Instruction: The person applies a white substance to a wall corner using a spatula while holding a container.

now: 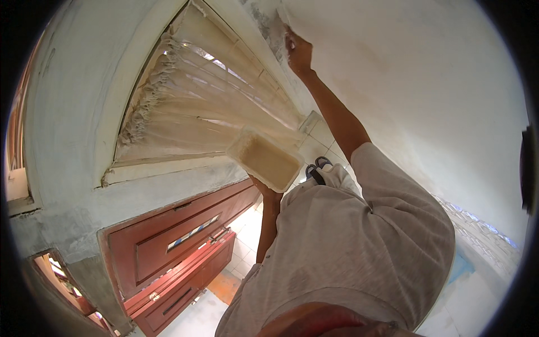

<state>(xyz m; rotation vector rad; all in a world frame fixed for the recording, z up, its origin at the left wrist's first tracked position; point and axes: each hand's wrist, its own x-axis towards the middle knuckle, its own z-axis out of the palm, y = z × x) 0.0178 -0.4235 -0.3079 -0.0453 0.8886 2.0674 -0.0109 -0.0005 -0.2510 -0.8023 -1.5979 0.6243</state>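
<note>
My left hand [268, 190] grips a pale rectangular plastic tub [255, 171] from below, near the middle of the view. The tub's inside is smeared with a cream-coloured residue. Stretched up and away, my right arm reaches to the far wall beside the window. My right hand [301, 53] is closed there, its fingers curled against a rough grey patch [272, 28] at the wall's edge. A thin pale shape shows just beyond the fingers, but what the hand holds is too unclear to name.
A window with a gathered sheer curtain [196, 101] fills the upper left. Red-brown wooden doors [185, 241] stand at the lower left. White wall [426, 95] spans the right. Below are floor tiles [321, 133] and my sandals [322, 162].
</note>
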